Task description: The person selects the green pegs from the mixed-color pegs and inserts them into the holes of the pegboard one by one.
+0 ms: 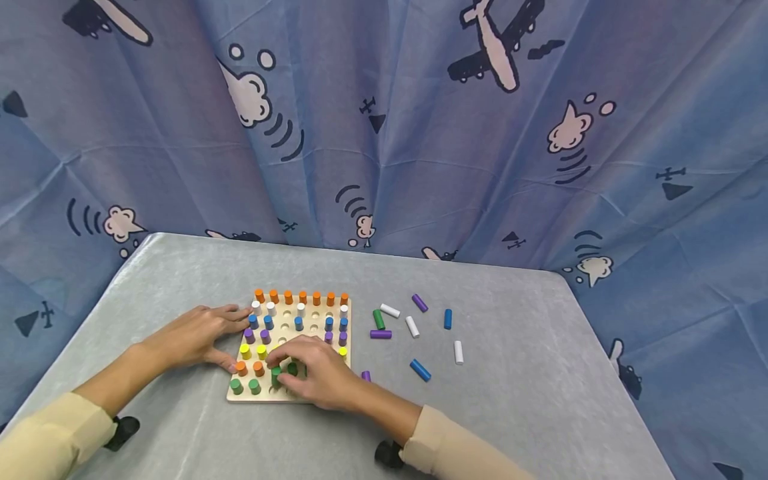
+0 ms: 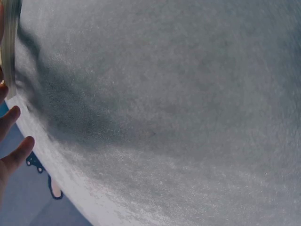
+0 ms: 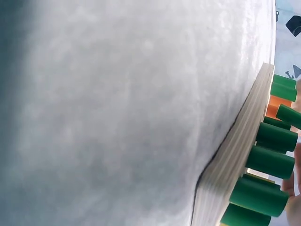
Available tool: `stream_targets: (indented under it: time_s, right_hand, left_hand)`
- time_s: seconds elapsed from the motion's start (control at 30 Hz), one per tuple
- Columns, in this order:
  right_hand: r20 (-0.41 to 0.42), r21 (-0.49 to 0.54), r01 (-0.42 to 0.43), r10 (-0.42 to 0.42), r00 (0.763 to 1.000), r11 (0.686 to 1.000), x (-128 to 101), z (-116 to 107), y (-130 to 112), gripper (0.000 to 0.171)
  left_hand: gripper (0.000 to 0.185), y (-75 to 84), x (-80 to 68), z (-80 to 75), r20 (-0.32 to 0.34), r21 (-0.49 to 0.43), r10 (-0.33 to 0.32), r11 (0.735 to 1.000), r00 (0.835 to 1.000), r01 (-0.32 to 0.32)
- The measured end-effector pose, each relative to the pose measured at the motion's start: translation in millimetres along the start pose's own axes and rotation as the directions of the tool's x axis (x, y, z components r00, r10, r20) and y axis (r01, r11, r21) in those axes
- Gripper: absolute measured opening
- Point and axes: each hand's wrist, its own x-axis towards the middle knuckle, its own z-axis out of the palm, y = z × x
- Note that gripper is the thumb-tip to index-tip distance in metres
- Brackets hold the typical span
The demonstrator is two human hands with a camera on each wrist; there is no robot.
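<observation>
A square wooden pegboard [image 1: 315, 320] lies on the grey table, with rows of orange, white, blue, purple, yellow and green pegs standing in it and some holes bare. My right hand [image 1: 283, 377] reaches over the front row and pinches a green peg [image 1: 276, 375] standing there. My left hand [image 1: 231, 335] lies flat on the table with straight fingers touching the board's left edge. The right wrist view shows the board's edge [image 3: 235, 150] and green pegs [image 3: 270, 160] up close. In the left wrist view only fingertips [image 2: 18, 153] and grey cloth show.
Loose pegs lie right of the board: green [image 1: 379, 319], white [image 1: 390, 311], purple [image 1: 419, 303], blue [image 1: 447, 319], another blue [image 1: 420, 370] and more. The grey table [image 1: 510, 400] is ringed by a blue aeroplane-print curtain [image 1: 420, 133].
</observation>
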Motion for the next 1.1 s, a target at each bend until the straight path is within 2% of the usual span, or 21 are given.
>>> stream_targets:
  time_s: [0.27, 0.63, 0.83, 1.1]
  right_hand:
    - [0.012, -0.066, 0.021, -0.02, 1.0, 0.998, 0, 10, 5, 0.026]
    - [0.043, -0.063, 0.027, -0.025, 0.999, 0.998, 2, 10, 4, 0.027]
    - [0.03, -0.061, 0.006, -0.004, 1.0, 0.998, 0, -5, 5, 0.028]
    - [-0.079, -0.015, -0.117, 0.116, 0.99, 0.993, -4, -40, 30, 0.027]
  left_hand:
    - [0.099, -0.4, 0.9, -0.8, 0.002, 0.002, 0.012, 1.0, 1.0, -0.012]
    - [0.099, -1.3, 1.1, -0.7, 0.004, -0.001, 0.011, 1.0, 1.0, -0.011]
    - [0.099, 0.2, 1.2, -1.4, 0.013, -0.01, 0.003, 1.0, 1.0, -0.003]
    - [0.098, 0.5, 1.3, -2.5, 0.017, -0.011, 0.007, 1.0, 1.0, -0.007]
